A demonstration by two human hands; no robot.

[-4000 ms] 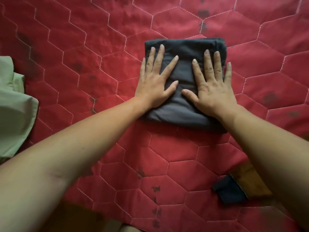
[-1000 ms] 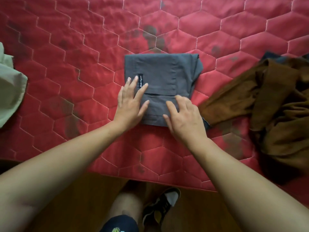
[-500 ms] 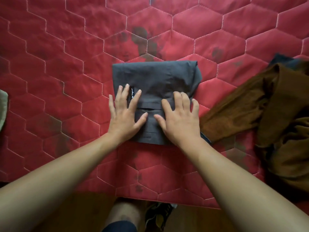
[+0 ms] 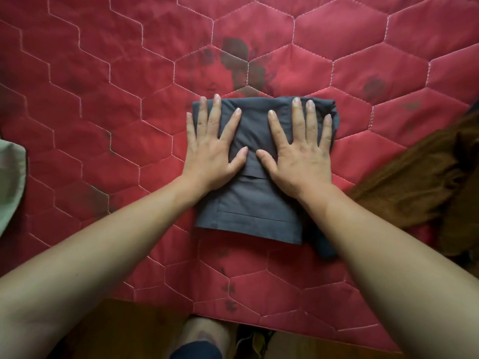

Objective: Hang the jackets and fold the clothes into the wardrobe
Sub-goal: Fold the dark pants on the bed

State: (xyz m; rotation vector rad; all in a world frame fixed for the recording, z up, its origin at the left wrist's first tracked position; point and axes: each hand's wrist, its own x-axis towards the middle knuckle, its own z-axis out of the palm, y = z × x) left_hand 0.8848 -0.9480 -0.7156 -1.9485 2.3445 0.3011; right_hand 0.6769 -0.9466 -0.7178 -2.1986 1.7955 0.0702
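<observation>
Dim, diffuse light, brightest across the upper red quilt [image 4: 337, 35] and falling off toward the lower corners. Shadows are soft-edged. Wide-angle distortion bows the stitching near the edges; the brown cloth [image 4: 414, 182] at right appears slightly blurred.

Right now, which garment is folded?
The grey garment, flat under the left hand and right hand; the brown garment lies crumpled, the green garment shows only an edge.

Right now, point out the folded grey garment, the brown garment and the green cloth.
folded grey garment [image 4: 248, 211]: head view, bare lower panel.
brown garment [image 4: 414, 182]: head view, middle of heap.
green cloth [image 4: 10, 182]: head view, visible left-edge part.
</observation>
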